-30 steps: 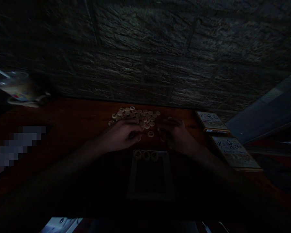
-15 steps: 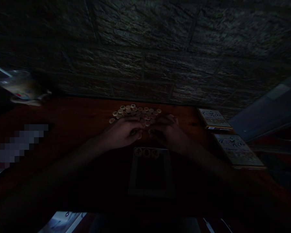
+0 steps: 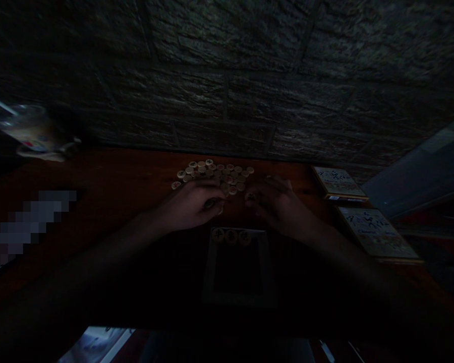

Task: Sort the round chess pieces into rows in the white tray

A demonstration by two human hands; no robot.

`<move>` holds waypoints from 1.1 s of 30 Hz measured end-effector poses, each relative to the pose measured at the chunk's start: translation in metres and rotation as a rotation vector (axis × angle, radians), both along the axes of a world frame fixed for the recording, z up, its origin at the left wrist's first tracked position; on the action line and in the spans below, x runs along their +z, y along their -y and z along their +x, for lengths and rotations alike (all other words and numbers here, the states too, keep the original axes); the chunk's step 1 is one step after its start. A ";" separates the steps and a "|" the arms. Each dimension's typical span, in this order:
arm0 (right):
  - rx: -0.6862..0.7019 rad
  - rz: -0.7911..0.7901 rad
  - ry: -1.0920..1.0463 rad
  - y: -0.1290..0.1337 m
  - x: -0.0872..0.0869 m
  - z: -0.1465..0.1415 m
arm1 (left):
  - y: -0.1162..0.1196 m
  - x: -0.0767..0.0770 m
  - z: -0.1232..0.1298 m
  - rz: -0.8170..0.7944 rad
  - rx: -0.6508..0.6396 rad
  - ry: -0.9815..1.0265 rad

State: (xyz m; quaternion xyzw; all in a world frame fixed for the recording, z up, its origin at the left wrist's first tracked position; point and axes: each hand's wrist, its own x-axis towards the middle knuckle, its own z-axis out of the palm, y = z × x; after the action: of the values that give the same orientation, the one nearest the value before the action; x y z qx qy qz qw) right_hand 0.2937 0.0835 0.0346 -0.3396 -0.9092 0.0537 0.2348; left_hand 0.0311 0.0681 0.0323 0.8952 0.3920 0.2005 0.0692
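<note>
Many round wooden pieces [image 3: 227,178] with red or dark characters lie bunched on the dark table. My left hand [image 3: 199,201] is at the near left of the bunch, its fingers curled round a piece that barely shows. At the right of the bunch my right hand [image 3: 278,204] pinches a round piece [image 3: 249,197] between thumb and fingertips. Nearer to me lies a shallow rectangular tray [image 3: 269,262], dark inside, with three pieces [image 3: 231,236] in a row along its far edge.
Two flat printed boxes, one farther [image 3: 339,182] and one nearer [image 3: 378,233], lie at the right. A plastic cup with a straw [image 3: 34,128] stands at the far left. Behind the table rises a stone wall [image 3: 196,91].
My right hand has moved right, away from my left hand and the bunch, with a piece at its fingertips. My left hand has hardly moved.
</note>
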 end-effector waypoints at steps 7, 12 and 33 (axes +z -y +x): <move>0.005 -0.211 -0.159 0.006 0.005 0.023 | -0.001 0.000 0.000 0.002 -0.001 -0.016; 0.007 -0.350 -0.213 0.011 0.010 0.029 | 0.001 0.000 -0.001 -0.012 0.005 -0.017; 0.002 -0.404 -0.244 0.001 -0.008 0.030 | 0.001 -0.002 -0.006 -0.067 -0.013 -0.059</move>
State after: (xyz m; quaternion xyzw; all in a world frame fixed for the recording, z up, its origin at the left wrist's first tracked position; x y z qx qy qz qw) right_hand 0.3235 0.0821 0.0271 -0.3697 -0.8453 0.2755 0.2700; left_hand 0.0254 0.0674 0.0299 0.9004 0.3946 0.1602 0.0889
